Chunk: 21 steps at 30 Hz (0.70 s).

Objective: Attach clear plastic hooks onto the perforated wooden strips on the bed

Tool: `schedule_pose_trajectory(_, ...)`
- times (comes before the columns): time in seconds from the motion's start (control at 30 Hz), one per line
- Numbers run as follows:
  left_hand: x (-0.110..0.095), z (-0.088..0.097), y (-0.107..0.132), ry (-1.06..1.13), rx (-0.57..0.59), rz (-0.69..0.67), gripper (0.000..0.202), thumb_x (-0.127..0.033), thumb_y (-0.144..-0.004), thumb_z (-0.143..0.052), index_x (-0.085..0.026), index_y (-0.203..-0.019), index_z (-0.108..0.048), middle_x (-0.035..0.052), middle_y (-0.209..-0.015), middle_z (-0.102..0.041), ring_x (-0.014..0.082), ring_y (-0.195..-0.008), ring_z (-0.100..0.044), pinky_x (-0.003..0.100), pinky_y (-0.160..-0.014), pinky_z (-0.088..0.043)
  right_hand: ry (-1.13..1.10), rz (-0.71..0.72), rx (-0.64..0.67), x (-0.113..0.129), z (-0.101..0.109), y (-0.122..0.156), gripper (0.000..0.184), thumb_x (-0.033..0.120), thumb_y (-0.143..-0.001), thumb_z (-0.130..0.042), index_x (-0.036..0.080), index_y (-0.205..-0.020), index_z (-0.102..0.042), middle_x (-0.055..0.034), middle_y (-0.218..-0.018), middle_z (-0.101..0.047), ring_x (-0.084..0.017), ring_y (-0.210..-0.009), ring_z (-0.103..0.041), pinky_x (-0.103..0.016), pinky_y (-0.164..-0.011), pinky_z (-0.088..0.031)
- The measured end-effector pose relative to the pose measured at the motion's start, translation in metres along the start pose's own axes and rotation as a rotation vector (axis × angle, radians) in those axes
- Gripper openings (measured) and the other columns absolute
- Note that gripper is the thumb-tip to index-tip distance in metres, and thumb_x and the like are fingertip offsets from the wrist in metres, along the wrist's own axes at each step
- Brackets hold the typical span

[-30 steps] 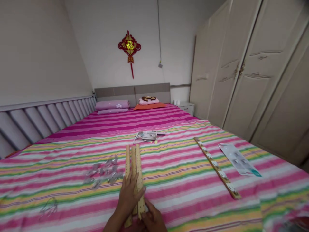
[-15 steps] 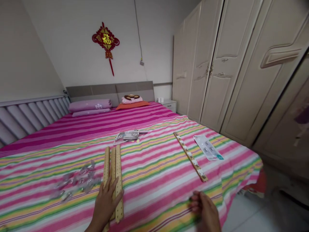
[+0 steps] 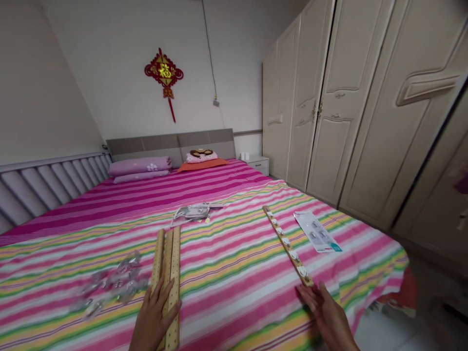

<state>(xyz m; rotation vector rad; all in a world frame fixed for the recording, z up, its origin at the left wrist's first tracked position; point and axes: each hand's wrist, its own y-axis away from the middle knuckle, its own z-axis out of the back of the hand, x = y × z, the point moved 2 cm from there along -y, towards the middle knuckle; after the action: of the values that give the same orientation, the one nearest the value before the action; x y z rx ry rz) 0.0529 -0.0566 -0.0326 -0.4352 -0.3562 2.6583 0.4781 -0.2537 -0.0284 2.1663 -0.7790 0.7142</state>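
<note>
My left hand (image 3: pixel 156 312) lies with its fingers stretched over three long wooden strips (image 3: pixel 176 263) dotted with holes, which rest side by side on the bed. On the right, my right hand (image 3: pixel 323 307) is open at the near end of a narrow wooden strip (image 3: pixel 281 236) carrying a row of white hooks. Its fingertips meet or nearly meet that end; whether they touch I cannot tell. Left of my left hand lie several small clear plastic packets (image 3: pixel 119 280) with shiny parts inside. Beyond the hooked strip's right side is a blister card (image 3: pixel 317 231) with hooks.
A striped sheet (image 3: pixel 226 273) covers the bed. Opened packaging (image 3: pixel 197 211) lies near the middle. Pillows (image 3: pixel 141 166) are stacked by the headboard (image 3: pixel 157 143). A railing (image 3: pixel 54 180) runs along the left, and a tall wardrobe (image 3: pixel 329 146) stands at the right beside a small nightstand (image 3: pixel 259 163).
My right hand has moved up to the near end of the hooked strip and its curled fingers have opened out. My left hand stays on the strips. The view has tilted slightly upward.
</note>
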Motion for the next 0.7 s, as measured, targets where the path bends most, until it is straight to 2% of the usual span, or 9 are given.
schedule_pose_trajectory(0.07, 0.004, -0.003, 0.001, 0.023, 0.017, 0.024, 0.054, -0.048, -0.084, -0.043, -0.027, -0.133, -0.049, 0.0023, -0.147, -0.040, 0.0262, -0.142, -0.021, 0.049, -0.115, -0.019, -0.019, -0.007, 0.017, 0.001, 0.000, -0.004, 0.019, 0.019, -0.073, -0.072, 0.011, -0.082, -0.057, -0.0111, -0.074, -0.073, -0.023, -0.071, -0.074, -0.025, -0.067, -0.063)
schedule_pose_trajectory(0.2, 0.009, -0.007, 0.004, 0.095, 0.032, 0.138, 0.059, -0.052, -0.082, -0.046, -0.026, -0.135, -0.048, 0.0019, -0.150, -0.035, 0.0324, -0.143, -0.009, 0.051, -0.110, -0.031, -0.075, -0.077, 0.011, 0.004, -0.004, -0.009, 0.014, 0.010, -0.074, -0.066, 0.013, -0.082, -0.055, -0.0092, -0.071, -0.073, -0.023, -0.070, -0.074, -0.024, -0.064, -0.063)
schedule_pose_trajectory(0.33, 0.004, -0.003, 0.005, 0.134, 0.020, 0.135, 0.058, -0.051, -0.081, -0.050, -0.029, -0.134, -0.049, 0.0005, -0.147, -0.040, 0.0326, -0.142, -0.011, 0.051, -0.110, -0.032, -0.100, -0.169, 0.006, 0.008, -0.010, -0.010, 0.015, 0.002, -0.076, -0.055, 0.015, -0.081, -0.054, -0.0060, -0.064, -0.072, -0.020, -0.063, -0.073, -0.024, -0.058, -0.063)
schedule_pose_trajectory(0.57, -0.005, 0.006, 0.007, 0.175, 0.000, 0.110, 0.057, -0.047, -0.080, -0.054, -0.026, -0.133, -0.051, 0.0035, -0.147, -0.040, 0.0315, -0.142, -0.017, 0.048, -0.110, -0.033, -0.060, -0.391, 0.041, 0.011, -0.018, -0.011, 0.015, 0.004, -0.083, -0.048, 0.012, -0.084, -0.060, -0.0081, -0.065, -0.071, -0.015, -0.054, -0.069, -0.016, -0.050, -0.060)
schedule_pose_trajectory(0.7, -0.007, 0.009, 0.009, 0.208, 0.006, 0.110, 0.062, -0.048, -0.078, -0.056, -0.024, -0.135, -0.048, 0.0048, -0.148, -0.039, 0.0305, -0.142, -0.017, 0.048, -0.111, -0.032, -0.064, -0.439, 0.152, 0.007, -0.017, -0.018, 0.020, 0.005, -0.085, -0.045, 0.013, -0.090, -0.062, -0.0091, -0.068, -0.070, -0.014, -0.053, -0.067, -0.016, -0.048, -0.060)
